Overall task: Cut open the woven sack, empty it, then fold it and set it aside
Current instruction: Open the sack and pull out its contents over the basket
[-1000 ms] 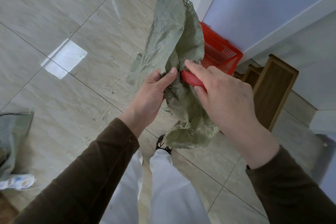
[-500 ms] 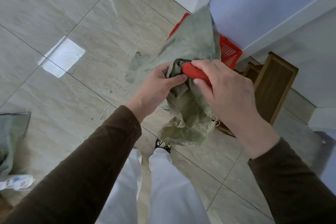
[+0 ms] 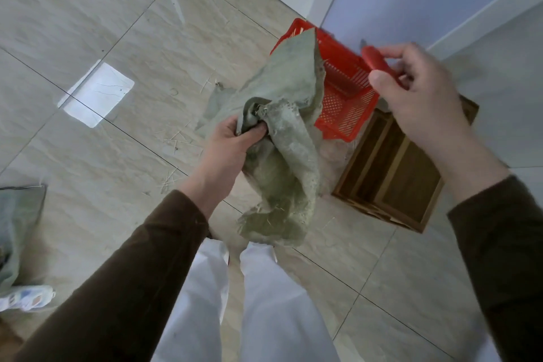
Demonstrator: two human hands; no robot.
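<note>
Nearest, at six o'clock, the person's two white trouser legs (image 3: 258, 303) stand on the tiled floor (image 3: 88, 156), and two brown sleeves reach forward from them. Just above, near the centre, the left hand (image 3: 232, 144) has its fingers and thumb curled round a bunched fold of the green woven sack (image 3: 288, 156), which hangs in the air in front of the legs: one flap stands up toward twelve o'clock, the rest droops toward six, its frayed edge loose. It looks empty and light, since one hand carries it without strain; the weave is soft enough to crumple yet holds a crease, so I judge it will fold flat but may slide on itself, and the frayed edges shed threads. The best hold for folding seems to be the corners or the firmer hemmed edge, not the bunched middle. At two o'clock, well apart from the sack, the right hand (image 3: 420, 88) pinches one red-handled cutter (image 3: 379, 63) between thumb and curled fingers; its blade is too blurred to judge. Beyond the sack at one o'clock sits one red plastic basket (image 3: 343, 88), and beside it at three o'clock one wooden frame (image 3: 390, 176). At nine o'clock, at the picture's edge, lies one more greenish sack (image 3: 17, 223), with a shoe (image 3: 26, 297) below it. Straw bits litter the tiles.
</note>
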